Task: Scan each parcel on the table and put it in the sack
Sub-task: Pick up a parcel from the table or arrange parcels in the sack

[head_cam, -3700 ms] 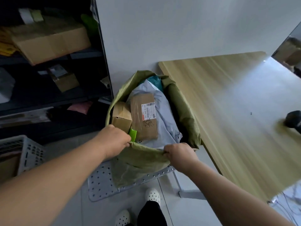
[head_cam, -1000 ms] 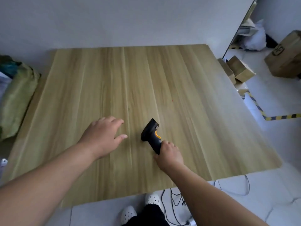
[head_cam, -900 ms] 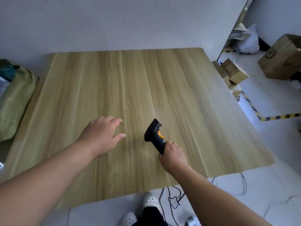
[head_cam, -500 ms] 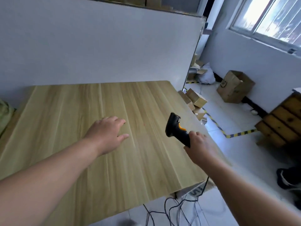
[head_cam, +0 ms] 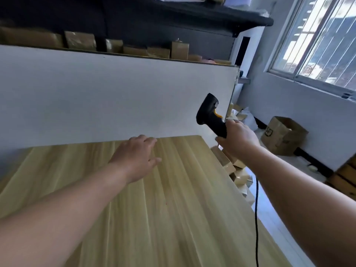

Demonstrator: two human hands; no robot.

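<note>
Here, in the head view, the right hand [head_cam: 238, 138] is clenched round the handle of a black barcode scanner [head_cam: 211, 116] and holds it in the air, clear of the table [head_cam: 173, 218], just past the table's far right corner. The scanner stands nearly upright, its head tipped toward 11 o'clock, with an orange trigger on the side facing the hand. From the left hand [head_cam: 137, 157] it lies at about 2 o'clock. A black cable [head_cam: 255, 218] hangs below the right hand and runs toward 6 o'clock along the table's right edge.

The left hand is released: palm down, fingers stretched and slightly spread, pointing to 1 o'clock, low over the pale wooden tabletop near its far edge. Whether the palm touches the wood cannot be told. It holds nothing.

A white partition [head_cam: 115, 97] stands along the table's far edge at 12 o'clock. Above its top edge, brown cardboard parcels [head_cam: 81, 42] sit in a row on dark shelving. At 3 o'clock of the right hand an open cardboard box [head_cam: 283, 134] with a dark printed logo stands on the floor against the wall. Small cardboard boxes [head_cam: 224, 160] lie stacked on the floor just beside the table's right edge. A barred window [head_cam: 317, 41] fills the corner at 2 o'clock.
</note>
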